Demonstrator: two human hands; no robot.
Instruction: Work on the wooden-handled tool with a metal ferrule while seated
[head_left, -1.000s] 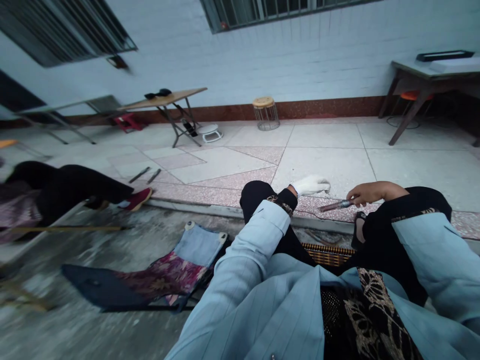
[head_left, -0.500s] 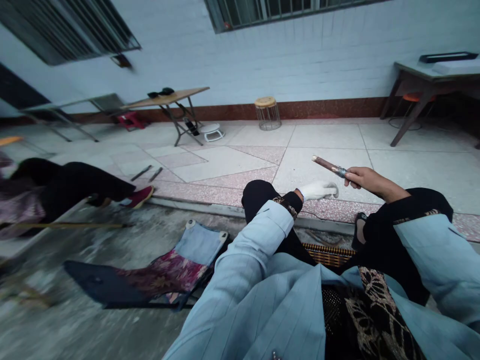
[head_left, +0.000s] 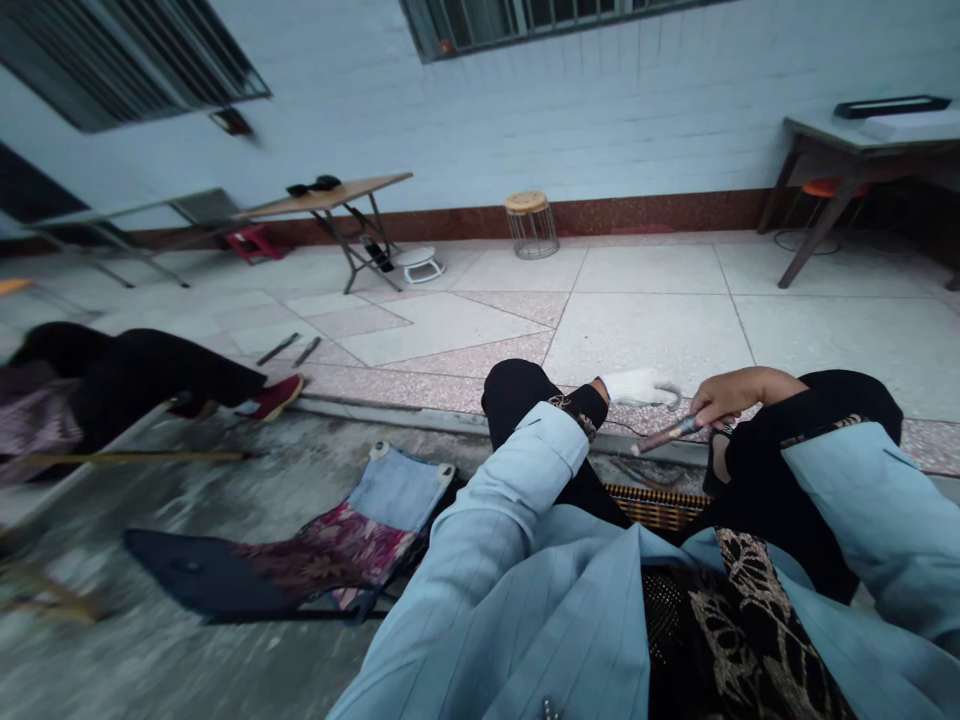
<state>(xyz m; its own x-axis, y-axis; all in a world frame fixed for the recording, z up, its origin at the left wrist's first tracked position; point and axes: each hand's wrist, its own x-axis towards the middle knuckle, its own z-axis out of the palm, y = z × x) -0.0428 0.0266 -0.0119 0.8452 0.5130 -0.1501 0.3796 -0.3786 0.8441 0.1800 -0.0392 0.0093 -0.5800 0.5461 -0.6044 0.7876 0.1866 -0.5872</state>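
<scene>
My right hand (head_left: 731,393) is bare and closed around a short tool with a brown handle (head_left: 664,435), whose tip points down and left toward the stone step edge (head_left: 450,420). My left hand (head_left: 636,387) wears a white glove and lies flat on the step just left of the tool, fingers stretched toward the right hand. A thin grey curved thing sits at its fingertips; I cannot make it out. My knees in black trousers frame both hands, and my light blue sleeves fill the foreground.
A woven strip mat (head_left: 652,505) lies between my legs. A folding stool with blue and purple cloth (head_left: 337,540) lies at left. Another person's legs and red shoe (head_left: 274,398) are farther left, with a long stick (head_left: 127,457). Behind stand a folding table (head_left: 330,200), a wire stool (head_left: 531,225) and a desk (head_left: 862,150).
My right hand raised the tool up over the gloved hand half a second ago, then brought it back down to the step edge. The gloved left hand has stayed in place.
</scene>
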